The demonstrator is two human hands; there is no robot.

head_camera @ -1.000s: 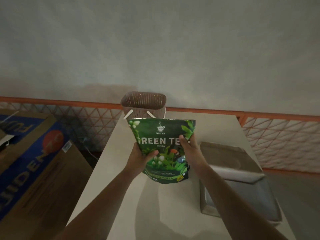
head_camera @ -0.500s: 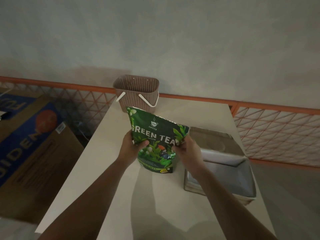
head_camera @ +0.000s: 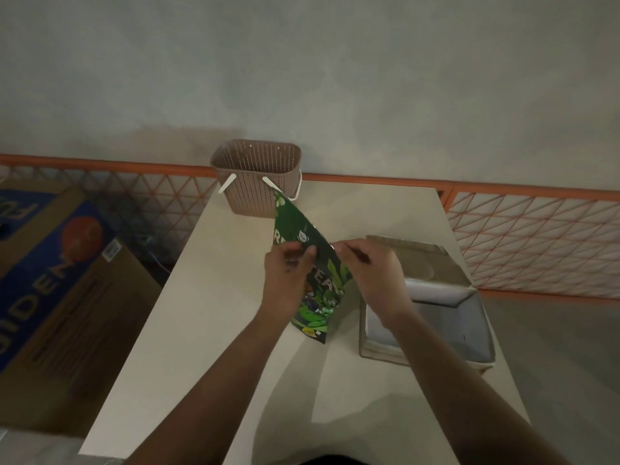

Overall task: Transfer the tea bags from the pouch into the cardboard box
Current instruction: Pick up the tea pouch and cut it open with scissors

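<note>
Your left hand (head_camera: 288, 280) and right hand (head_camera: 372, 276) pinch the tilted green pouch (head_camera: 315, 263) above the table (head_camera: 208, 313), "TEA" and "100" legible, beside the open cardboard box (head_camera: 432, 330).

On the table (head_camera: 235, 330), a basket (head_camera: 258, 182) stands at twelve o'clock against the wall. The box (head_camera: 426, 313) lies at three o'clock near the table's right edge. The pouch (head_camera: 312, 263) is at centre, between both hands, left of the box. A big carton (head_camera: 60, 297) sits off the table at nine o'clock.
</note>
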